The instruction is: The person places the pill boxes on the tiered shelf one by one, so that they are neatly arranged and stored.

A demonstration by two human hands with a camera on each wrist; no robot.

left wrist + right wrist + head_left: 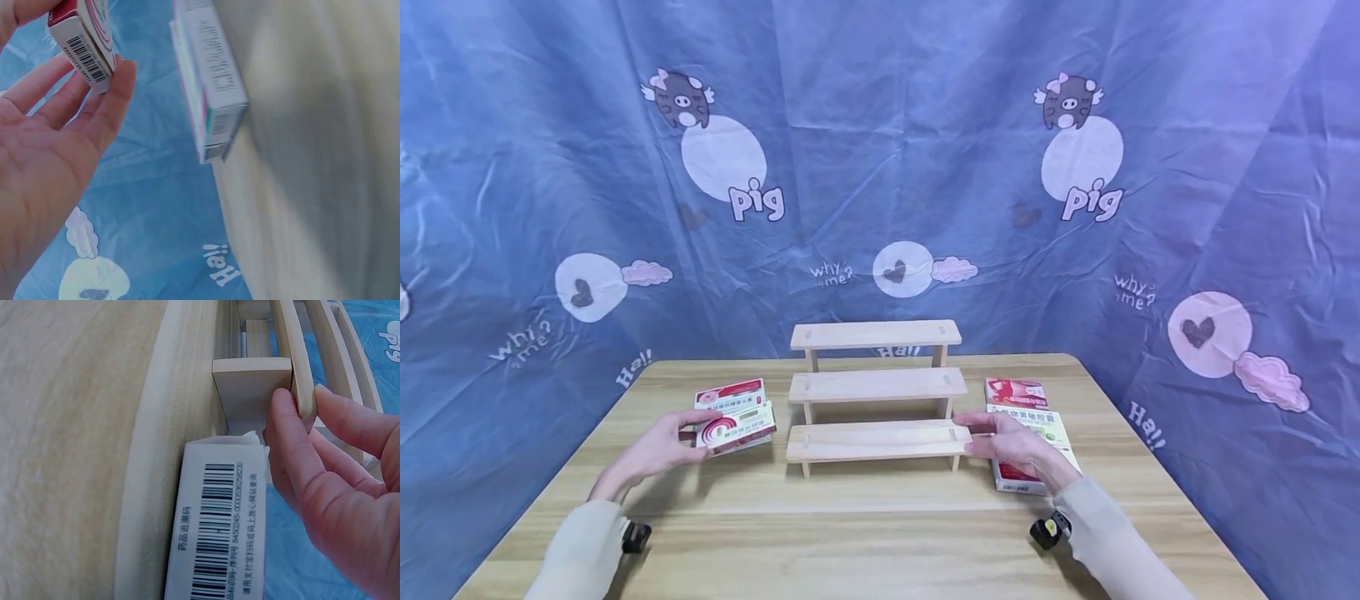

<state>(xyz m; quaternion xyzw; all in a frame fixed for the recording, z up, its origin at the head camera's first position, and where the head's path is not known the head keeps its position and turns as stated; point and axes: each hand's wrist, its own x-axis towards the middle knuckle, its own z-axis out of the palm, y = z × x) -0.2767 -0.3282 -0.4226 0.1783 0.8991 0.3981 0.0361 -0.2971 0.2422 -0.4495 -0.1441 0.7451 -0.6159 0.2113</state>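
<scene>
My left hand (655, 454) holds a white-and-red medicine box (741, 427) by its end, thumb on one side and fingers on the other. In the left wrist view this box (84, 53) is raised clear of the other boxes and shows a barcode on its end. At the centre stands a three-step wooden display rack (872, 442). My right hand (1015, 446) pinches the right end of its lowest board (297, 369), thumb above and fingers below. All three steps carry nothing.
A red-and-white box (730, 390) lies behind the held one, left of the rack. At the right several medicine boxes (1015, 392) lie overlapping, partly hidden by my right hand. A blue patterned curtain (880, 167) hangs behind the wooden table (850, 550).
</scene>
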